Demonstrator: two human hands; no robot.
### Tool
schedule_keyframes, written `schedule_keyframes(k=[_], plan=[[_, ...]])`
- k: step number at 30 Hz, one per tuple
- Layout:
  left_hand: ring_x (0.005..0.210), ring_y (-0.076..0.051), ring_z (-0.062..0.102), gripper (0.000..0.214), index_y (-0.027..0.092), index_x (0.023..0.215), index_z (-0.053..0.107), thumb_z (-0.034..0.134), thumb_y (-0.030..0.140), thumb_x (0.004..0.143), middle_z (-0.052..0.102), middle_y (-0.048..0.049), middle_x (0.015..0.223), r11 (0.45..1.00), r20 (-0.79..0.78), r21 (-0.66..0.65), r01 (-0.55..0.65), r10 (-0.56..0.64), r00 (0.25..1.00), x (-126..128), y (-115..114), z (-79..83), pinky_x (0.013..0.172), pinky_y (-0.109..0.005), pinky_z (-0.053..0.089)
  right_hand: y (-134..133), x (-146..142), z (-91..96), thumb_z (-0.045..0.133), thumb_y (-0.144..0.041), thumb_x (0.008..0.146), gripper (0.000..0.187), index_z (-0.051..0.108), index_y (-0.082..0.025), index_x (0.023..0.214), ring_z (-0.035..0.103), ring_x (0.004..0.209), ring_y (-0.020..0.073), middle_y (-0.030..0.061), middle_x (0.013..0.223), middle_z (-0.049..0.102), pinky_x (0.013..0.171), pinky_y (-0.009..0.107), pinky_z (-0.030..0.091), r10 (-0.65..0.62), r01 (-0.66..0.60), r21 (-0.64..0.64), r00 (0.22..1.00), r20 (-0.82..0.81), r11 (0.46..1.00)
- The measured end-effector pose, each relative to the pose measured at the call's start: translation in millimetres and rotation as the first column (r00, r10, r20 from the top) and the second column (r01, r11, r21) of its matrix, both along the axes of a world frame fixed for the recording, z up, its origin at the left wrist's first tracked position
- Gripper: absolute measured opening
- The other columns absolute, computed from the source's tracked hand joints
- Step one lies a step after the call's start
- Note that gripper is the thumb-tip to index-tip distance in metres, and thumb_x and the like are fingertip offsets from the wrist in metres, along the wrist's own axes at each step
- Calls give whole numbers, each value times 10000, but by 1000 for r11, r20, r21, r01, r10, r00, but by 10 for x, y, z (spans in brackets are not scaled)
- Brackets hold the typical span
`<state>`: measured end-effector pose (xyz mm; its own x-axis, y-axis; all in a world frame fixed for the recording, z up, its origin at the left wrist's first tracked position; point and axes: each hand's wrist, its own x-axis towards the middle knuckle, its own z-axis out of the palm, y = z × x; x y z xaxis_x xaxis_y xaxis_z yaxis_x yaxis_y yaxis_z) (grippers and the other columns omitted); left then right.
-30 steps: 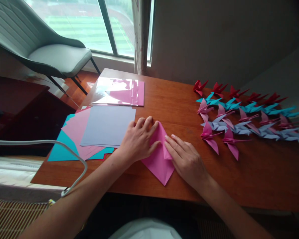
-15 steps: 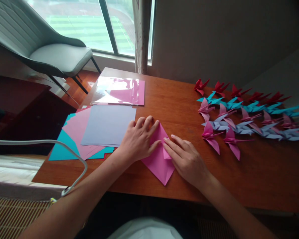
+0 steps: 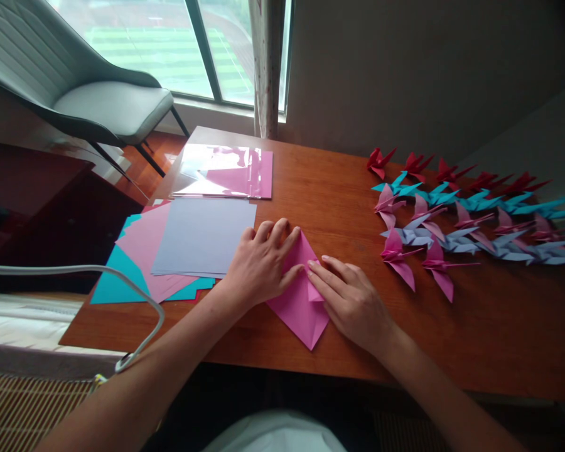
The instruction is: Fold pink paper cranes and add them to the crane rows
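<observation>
A bright pink sheet of origami paper (image 3: pixel 297 314), folded into a diamond shape, lies flat on the wooden table (image 3: pixel 320 188) with one point toward me. My left hand (image 3: pixel 266 260) rests on its left half, fingers spread and pressing down. On the right edge, my right hand (image 3: pixel 353 298) lies with its fingers stretched out over a small folded-in flap (image 3: pixel 315 294). Part of the paper's upper half is hidden under the left hand.
Several rows of folded paper cranes (image 3: pixel 434 263) in red, turquoise, pink and lavender stand at right. At left lie lavender sheets (image 3: pixel 202 238), fanned pink and turquoise sheets (image 3: pixel 115 282) and a clear paper packet (image 3: pixel 226 172). A white cable (image 3: pixel 157 320) crosses near my left forearm.
Both hands stay pressed on the pink paper in nearly the same place. Only a very slight shift of the view shows.
</observation>
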<state>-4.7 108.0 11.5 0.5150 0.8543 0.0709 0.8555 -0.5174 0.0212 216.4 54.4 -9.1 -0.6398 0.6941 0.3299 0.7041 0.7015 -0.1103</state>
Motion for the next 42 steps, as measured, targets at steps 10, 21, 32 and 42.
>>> schedule_keyframes(k=[10, 21, 32, 42], plan=[[1195, -303, 497, 469, 147, 1425, 535, 373, 354, 1036, 458, -113, 1557, 991, 23, 5, 132, -132, 991, 17, -255, 117, 933, -451, 403, 7, 9, -10, 520, -140, 971, 373, 650, -137, 1321, 530, 1321, 300, 101, 1402, 641, 1045, 480, 471, -3, 3, -15, 1000, -7, 1000], [1206, -284, 494, 479, 153, 1474, 491, 366, 298, 1035, 464, -80, 1568, 974, 31, -82, 209, -207, 978, 3, -370, 8, 931, -437, 416, 5, 14, -13, 519, -133, 957, 393, 649, -158, 1327, 515, 1342, 294, 113, 1391, 648, 1049, 480, 473, -8, 8, -34, 1000, -19, 999], [1196, -271, 507, 476, 156, 1469, 495, 361, 306, 1038, 466, -81, 1566, 970, 36, -94, 224, -222, 974, -13, -370, 3, 895, -440, 413, -3, 97, 30, 456, -475, 1015, 504, 584, -139, 1369, 520, 1325, 313, 164, 1398, 620, 1072, 521, 458, -13, -37, -156, 952, -306, 987], [1192, -276, 493, 495, 132, 1490, 468, 337, 303, 1045, 451, -77, 1579, 970, 27, -93, 225, -223, 974, -4, -371, 5, 887, -456, 411, 593, -109, 54, 667, -214, 908, 52, 707, -206, 941, 636, 871, 223, 48, 894, 703, 817, 360, 507, -338, 207, -375, 882, -327, 904]])
